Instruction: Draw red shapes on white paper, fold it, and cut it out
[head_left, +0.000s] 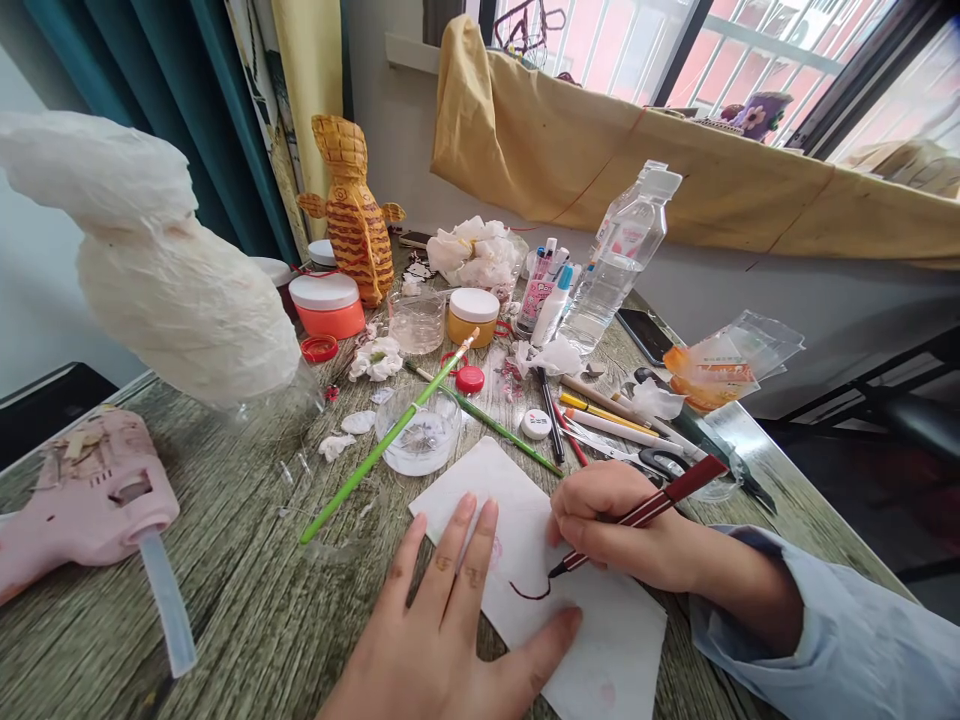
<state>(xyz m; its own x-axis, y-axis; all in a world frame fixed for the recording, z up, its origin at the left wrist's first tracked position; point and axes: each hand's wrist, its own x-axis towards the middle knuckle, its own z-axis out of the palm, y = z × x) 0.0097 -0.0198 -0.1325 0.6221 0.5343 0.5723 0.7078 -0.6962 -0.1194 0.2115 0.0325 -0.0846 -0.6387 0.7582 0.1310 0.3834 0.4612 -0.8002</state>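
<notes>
1. Two bare hands work over a sheet of paper (592, 650), which lies near the front edge of the table (217, 560), directly beneath them

2. The right hand (607, 525), with a pale blue sleeve (817, 620) on its arm, holds a red pen (645, 512). Its fingers (577, 505) are clenched around the barrel, and the tip sits at the end of a dark red curved line (529, 593) on the paper

3. The left hand (442, 640) is released and grasps nothing. It lies flat and spread on the paper, just beside the line, pinning the sheet down

4. The step in hand appears to be drawing this line. Another stroke calls for a steady pen tip and a flat left hand, so the paper does not slide

5. A green paintbrush (390, 440) lies across a glass dish (418, 430) just beyond the paper, and a pair of scissors (660, 462) sits among pens to the right

6. Farther off stand a plastic water bottle (619, 270), an orange striped figure (352, 210) and a white tissue-covered figure (150, 270), while a pink glue gun (90, 490) lies at the left
</notes>
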